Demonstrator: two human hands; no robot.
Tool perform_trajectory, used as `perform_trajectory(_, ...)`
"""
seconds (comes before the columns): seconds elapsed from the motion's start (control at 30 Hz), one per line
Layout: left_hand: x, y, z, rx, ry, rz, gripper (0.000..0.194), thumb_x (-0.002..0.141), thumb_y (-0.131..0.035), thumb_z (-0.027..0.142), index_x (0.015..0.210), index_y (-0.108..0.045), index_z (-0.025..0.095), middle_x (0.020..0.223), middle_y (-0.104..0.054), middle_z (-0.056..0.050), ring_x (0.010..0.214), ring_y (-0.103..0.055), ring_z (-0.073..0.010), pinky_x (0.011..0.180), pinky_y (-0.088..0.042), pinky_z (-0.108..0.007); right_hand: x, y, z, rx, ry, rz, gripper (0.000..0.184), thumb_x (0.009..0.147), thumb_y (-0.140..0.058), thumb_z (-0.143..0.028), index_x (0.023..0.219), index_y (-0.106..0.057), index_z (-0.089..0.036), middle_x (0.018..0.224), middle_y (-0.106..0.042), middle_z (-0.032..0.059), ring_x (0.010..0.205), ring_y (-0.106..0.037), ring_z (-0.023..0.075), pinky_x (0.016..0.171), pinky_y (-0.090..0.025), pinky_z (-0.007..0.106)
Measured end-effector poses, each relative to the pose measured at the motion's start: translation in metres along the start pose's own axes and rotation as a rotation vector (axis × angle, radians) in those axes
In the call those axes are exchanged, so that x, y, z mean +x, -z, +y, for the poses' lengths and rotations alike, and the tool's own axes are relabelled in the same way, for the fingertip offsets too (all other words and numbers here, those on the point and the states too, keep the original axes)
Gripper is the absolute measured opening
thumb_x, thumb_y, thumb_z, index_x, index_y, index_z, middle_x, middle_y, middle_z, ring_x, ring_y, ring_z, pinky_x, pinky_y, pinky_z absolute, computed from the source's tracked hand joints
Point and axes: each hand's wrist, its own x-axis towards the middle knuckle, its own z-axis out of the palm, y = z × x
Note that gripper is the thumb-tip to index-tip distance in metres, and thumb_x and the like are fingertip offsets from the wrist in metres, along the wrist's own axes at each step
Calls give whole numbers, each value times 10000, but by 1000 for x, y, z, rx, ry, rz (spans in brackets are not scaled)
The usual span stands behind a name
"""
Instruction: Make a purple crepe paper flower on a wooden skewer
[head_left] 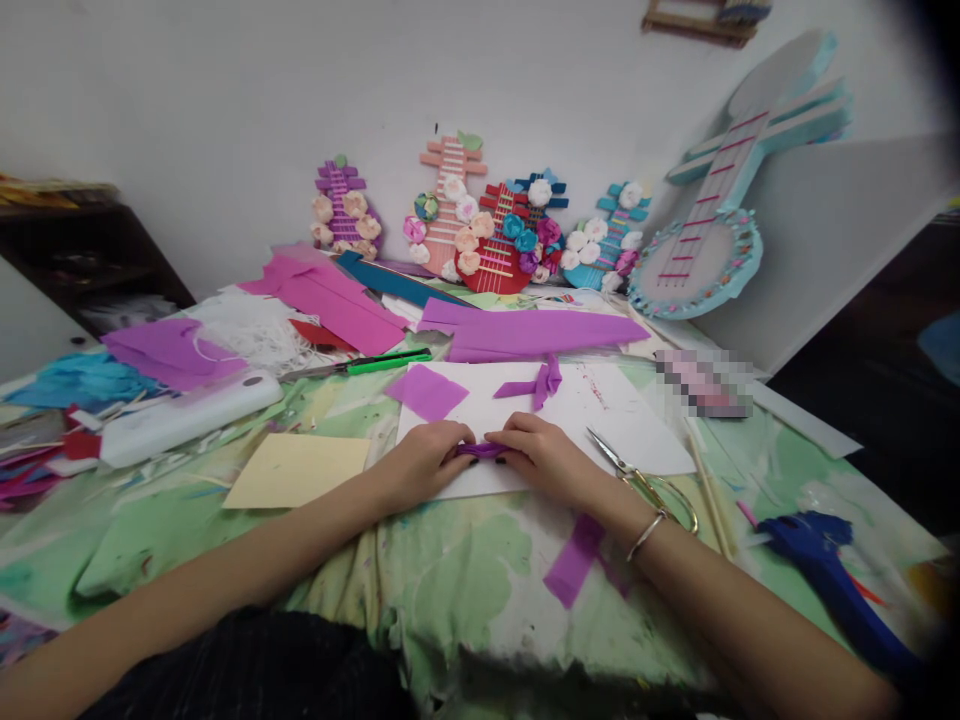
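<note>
Between my two hands a narrow, gathered strip of purple crepe paper (481,451) is stretched sideways, low over a white sheet (622,425). My left hand (435,458) pinches its left end with thumb and fingers. At the other end my right hand (541,455) has the same closed pinch. Just beyond the hands lie a flat purple piece (429,391) and a twisted purple piece (546,384). Gold-handled scissors (649,482) rest beside my right wrist, partly behind it. A purple rectangle (574,565) lies on the cloth below my right forearm.
A blue glue gun (814,560) lies at the right. A cream paper sheet (296,470), a green cutter (388,361) and a white bar-shaped object (191,418) are at the left. Purple paper (532,330) and flower-decorated paper guitars (495,245) line the back.
</note>
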Motion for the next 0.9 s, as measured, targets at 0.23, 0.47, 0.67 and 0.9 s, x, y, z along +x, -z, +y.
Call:
perform_trajectory(0.23,1,2,1,-33,4,-45,113,860,-441,178,835,-550,158,789,-607,-29,717,-550,-150,658,-411,-259,1,0,3,28,-30,10,190,853,-503,-104,905,-676,-164,846,-593,62,819,-547,161,742,-441,285)
perform_trajectory(0.47,0,4,1,-39,-14,-32,128,868,-432,191,833,-551,164,785,-592,-30,724,-533,-151,667,-404,-265,1,8,9,36,-23,88,118,830,-552,-139,853,-663,-172,832,-598,57,829,-536,175,751,-435,305)
perform_trajectory(0.67,2,6,4,-60,-29,6,76,795,-494,163,745,-552,155,642,-503,5,597,-464,-121,571,-345,-237,4,11,35,-167,-201,414,283,816,-569,-176,1095,-607,-211,1109,-530,111,1025,-469,263,887,-393,430)
perform_trajectory(0.9,3,7,4,-116,-41,23,97,789,-498,153,764,-591,147,721,-518,-19,656,-491,-122,597,-381,-232,6,-3,44,-206,-201,279,286,782,-505,-82,997,-656,-195,1125,-536,103,1022,-474,257,887,-410,457)
